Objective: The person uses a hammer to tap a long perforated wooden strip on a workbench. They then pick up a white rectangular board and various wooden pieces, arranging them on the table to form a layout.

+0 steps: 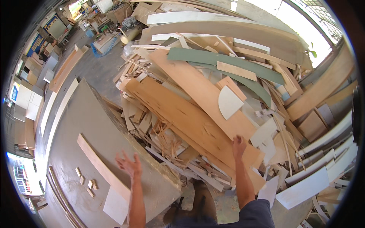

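Note:
My left hand (129,164) hovers above the grey tabletop (87,110), fingers spread, with nothing in it. Beneath and beside it lies a narrow wooden strip (99,162), partly over a white sheet piece (115,205). My right hand (238,147) is over the scrap pile, its fingers curled at the near end of a long pale wooden board (194,85); whether they grip its edge is hidden. A darker orange-brown plank (182,114) lies alongside that board. On the pale board rest a white quarter-round piece (229,102) and a short wooden piece (232,86).
Several small wood blocks (90,184) lie on the tabletop. Green curved strips (228,62) and a large brown curved panel (228,32) top the pile's far side. Long white boards (304,190) are heaped at right. Loose offcuts (167,140) fill the gap beside the table.

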`<state>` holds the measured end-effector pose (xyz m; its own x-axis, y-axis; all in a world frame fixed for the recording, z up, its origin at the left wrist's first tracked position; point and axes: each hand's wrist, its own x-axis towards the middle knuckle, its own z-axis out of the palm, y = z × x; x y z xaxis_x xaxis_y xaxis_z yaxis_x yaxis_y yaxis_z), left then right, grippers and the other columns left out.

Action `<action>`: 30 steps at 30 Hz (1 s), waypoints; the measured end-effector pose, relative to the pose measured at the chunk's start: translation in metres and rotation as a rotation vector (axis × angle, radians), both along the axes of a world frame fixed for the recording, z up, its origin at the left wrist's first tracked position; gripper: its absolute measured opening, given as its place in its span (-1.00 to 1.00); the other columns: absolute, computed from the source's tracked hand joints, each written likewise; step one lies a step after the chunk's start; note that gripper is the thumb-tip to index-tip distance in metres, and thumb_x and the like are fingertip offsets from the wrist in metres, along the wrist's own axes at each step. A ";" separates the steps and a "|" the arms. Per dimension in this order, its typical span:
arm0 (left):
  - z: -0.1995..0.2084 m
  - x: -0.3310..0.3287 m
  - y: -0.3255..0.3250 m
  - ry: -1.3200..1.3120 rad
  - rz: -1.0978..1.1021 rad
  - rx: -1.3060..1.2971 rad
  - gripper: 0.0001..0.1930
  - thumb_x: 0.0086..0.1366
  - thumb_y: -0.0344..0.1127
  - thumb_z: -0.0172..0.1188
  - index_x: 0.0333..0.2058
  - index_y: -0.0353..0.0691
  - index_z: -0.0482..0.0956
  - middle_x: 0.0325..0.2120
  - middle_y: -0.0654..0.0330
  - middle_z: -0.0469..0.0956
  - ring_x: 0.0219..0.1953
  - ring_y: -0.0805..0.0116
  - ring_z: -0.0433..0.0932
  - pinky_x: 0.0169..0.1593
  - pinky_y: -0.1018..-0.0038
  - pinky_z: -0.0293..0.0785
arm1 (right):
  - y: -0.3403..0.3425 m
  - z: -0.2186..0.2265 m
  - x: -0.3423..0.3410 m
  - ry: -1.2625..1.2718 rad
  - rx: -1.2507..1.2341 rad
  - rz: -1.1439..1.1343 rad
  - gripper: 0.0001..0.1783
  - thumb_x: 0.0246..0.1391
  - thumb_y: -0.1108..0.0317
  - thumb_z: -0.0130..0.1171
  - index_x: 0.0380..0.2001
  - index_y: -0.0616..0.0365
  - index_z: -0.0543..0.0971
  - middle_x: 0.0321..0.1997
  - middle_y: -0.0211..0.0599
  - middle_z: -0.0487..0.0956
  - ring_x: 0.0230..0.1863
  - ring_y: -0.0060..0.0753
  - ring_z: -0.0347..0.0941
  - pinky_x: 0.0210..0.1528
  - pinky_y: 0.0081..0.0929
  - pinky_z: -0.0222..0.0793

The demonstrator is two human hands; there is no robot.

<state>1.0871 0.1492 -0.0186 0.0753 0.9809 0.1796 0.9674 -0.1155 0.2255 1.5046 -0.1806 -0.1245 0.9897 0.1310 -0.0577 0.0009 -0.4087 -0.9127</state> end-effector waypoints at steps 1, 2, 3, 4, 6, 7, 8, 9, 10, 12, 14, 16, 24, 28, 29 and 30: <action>-0.007 0.029 -0.005 -0.023 0.045 -0.072 -0.07 0.25 -0.05 0.34 0.49 -0.14 0.07 0.45 -0.18 0.00 0.49 -0.19 -0.08 0.41 -0.24 -0.14 | 0.028 -0.011 0.038 0.001 0.051 0.041 -0.71 0.21 0.29 0.23 -0.15 0.33 0.64 -0.31 -0.08 0.71 -0.26 -0.25 0.68 -0.19 -0.32 0.56; -0.014 0.051 -0.005 -0.049 0.091 -0.151 -0.05 0.25 -0.04 0.34 0.50 -0.13 0.03 0.46 -0.18 -0.02 0.50 -0.19 -0.10 0.42 -0.24 -0.17 | 0.058 -0.019 0.072 -0.099 -0.046 0.085 -0.70 0.21 0.25 0.23 -0.15 0.30 0.64 -0.28 -0.04 0.71 -0.23 -0.16 0.69 -0.17 -0.29 0.56; -0.016 0.064 -0.006 -0.013 0.106 -0.156 -0.02 0.25 -0.05 0.34 0.51 -0.11 -0.02 0.47 -0.19 -0.05 0.50 -0.19 -0.11 0.43 -0.23 -0.18 | 0.079 -0.026 0.106 -0.201 -0.155 0.119 -0.69 0.21 0.22 0.23 -0.15 0.27 0.65 -0.25 0.01 0.72 -0.20 -0.07 0.69 -0.14 -0.26 0.56; -0.010 0.074 -0.009 0.022 0.117 -0.161 0.00 0.25 -0.07 0.35 0.52 -0.10 -0.06 0.47 -0.19 -0.07 0.51 -0.18 -0.12 0.43 -0.22 -0.19 | 0.102 -0.046 0.141 -0.213 -0.127 0.118 -0.68 0.23 0.20 0.26 -0.15 0.27 0.65 -0.26 -0.04 0.71 -0.23 -0.15 0.67 -0.14 -0.27 0.55; -0.004 0.083 -0.010 0.086 0.170 -0.180 0.04 0.24 -0.11 0.36 0.54 -0.09 -0.12 0.48 -0.19 -0.11 0.51 -0.18 -0.12 0.44 -0.20 -0.20 | 0.162 -0.057 0.198 -0.282 -0.210 0.171 -0.66 0.23 0.17 0.28 -0.13 0.25 0.64 -0.24 -0.07 0.70 -0.22 -0.12 0.66 -0.09 -0.22 0.54; 0.000 0.081 -0.011 0.123 0.203 -0.201 0.04 0.24 -0.13 0.36 0.54 -0.09 -0.14 0.48 -0.20 -0.12 0.51 -0.19 -0.12 0.45 -0.19 -0.20 | 0.190 -0.043 0.214 -0.333 -0.330 0.219 -0.65 0.22 0.15 0.28 -0.12 0.24 0.64 -0.19 -0.04 0.71 -0.18 -0.02 0.66 -0.06 -0.17 0.53; 0.003 0.082 -0.009 0.157 0.221 -0.223 0.05 0.24 -0.16 0.36 0.54 -0.09 -0.15 0.48 -0.20 -0.12 0.51 -0.19 -0.11 0.45 -0.18 -0.20 | 0.210 -0.038 0.232 -0.347 -0.409 0.218 -0.66 0.21 0.17 0.29 -0.10 0.22 0.65 -0.19 -0.07 0.71 -0.13 0.06 0.64 0.00 -0.12 0.50; 0.004 0.088 -0.009 0.156 0.184 -0.176 0.03 0.23 -0.24 0.36 0.53 -0.12 -0.13 0.46 -0.21 -0.10 0.49 -0.22 -0.08 0.45 -0.17 -0.20 | 0.222 -0.046 0.258 -0.387 -0.449 0.214 -0.63 0.18 0.21 0.30 -0.03 0.20 0.61 -0.18 -0.08 0.69 -0.08 0.05 0.62 0.01 -0.11 0.50; 0.004 0.093 -0.006 0.173 0.163 -0.174 0.02 0.23 -0.26 0.35 0.53 -0.13 -0.13 0.46 -0.22 -0.09 0.48 -0.22 -0.07 0.45 -0.17 -0.19 | 0.232 -0.045 0.280 -0.375 -0.519 0.235 -0.61 0.17 0.23 0.28 0.00 0.20 0.58 -0.08 0.00 0.65 0.00 0.11 0.57 0.04 -0.08 0.49; 0.003 0.095 -0.004 0.203 0.155 -0.176 0.01 0.22 -0.29 0.34 0.53 -0.15 -0.12 0.45 -0.22 -0.07 0.47 -0.23 -0.04 0.44 -0.16 -0.18 | 0.261 -0.048 0.313 -0.418 -0.633 0.290 -0.54 0.15 0.27 0.26 0.09 0.19 0.51 0.07 0.11 0.55 0.14 0.19 0.49 0.10 -0.04 0.48; 0.002 0.094 -0.008 0.249 0.178 -0.170 0.00 0.23 -0.35 0.31 0.53 -0.16 -0.13 0.44 -0.23 -0.06 0.46 -0.24 -0.03 0.44 -0.16 -0.18 | 0.295 -0.060 0.337 -0.524 -0.715 0.335 -0.45 0.13 0.31 0.25 0.19 0.19 0.44 0.20 0.17 0.47 0.23 0.21 0.43 0.15 -0.02 0.48; 0.004 0.099 -0.009 0.277 0.196 -0.189 -0.01 0.24 -0.37 0.30 0.53 -0.17 -0.13 0.44 -0.24 -0.06 0.46 -0.25 -0.03 0.44 -0.15 -0.18 | 0.322 -0.066 0.359 -0.625 -0.796 0.353 -0.36 0.20 0.22 0.22 0.29 0.21 0.36 0.30 0.20 0.38 0.32 0.23 0.35 0.22 0.01 0.44; 0.012 0.110 -0.003 0.366 0.203 -0.259 -0.04 0.26 -0.42 0.21 0.52 -0.32 -0.17 0.45 -0.33 -0.12 0.48 -0.29 -0.10 0.43 -0.13 -0.25 | 0.399 -0.072 0.398 -0.449 -1.054 0.066 -0.14 0.39 -0.20 -0.04 0.44 0.30 0.18 0.36 0.34 0.35 0.44 0.31 0.25 0.32 0.11 0.33; 0.010 0.109 0.000 0.364 0.178 -0.251 -0.05 0.26 -0.42 0.19 0.52 -0.34 -0.18 0.45 -0.34 -0.11 0.48 -0.29 -0.13 0.43 -0.14 -0.26 | 0.398 -0.069 0.412 -0.303 -1.180 0.307 -0.30 0.39 0.00 0.01 0.32 0.40 0.31 0.17 0.19 0.54 0.23 0.19 0.49 0.21 0.02 0.44; 0.010 0.109 0.003 0.358 0.154 -0.252 -0.05 0.27 -0.42 0.19 0.51 -0.34 -0.18 0.44 -0.33 -0.11 0.48 -0.30 -0.12 0.43 -0.15 -0.26 | 0.384 -0.073 0.425 -0.340 -1.198 0.385 -0.36 0.39 0.07 0.02 0.29 0.42 0.35 0.13 0.16 0.57 0.17 0.15 0.54 0.16 -0.01 0.48; 0.012 0.108 0.002 0.352 0.157 -0.251 -0.06 0.27 -0.42 0.18 0.51 -0.35 -0.18 0.44 -0.33 -0.11 0.48 -0.31 -0.12 0.43 -0.15 -0.26 | 0.389 -0.070 0.426 -0.389 -1.202 0.487 -0.41 0.38 0.14 0.04 0.25 0.44 0.38 0.09 0.13 0.60 0.10 0.10 0.59 0.11 -0.04 0.52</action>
<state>1.1951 0.1513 -0.0062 -0.0643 0.9951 -0.0747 0.9915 0.0552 -0.1180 1.9310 0.2081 -0.1949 0.8361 0.5369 -0.1126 0.5471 -0.8313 0.0984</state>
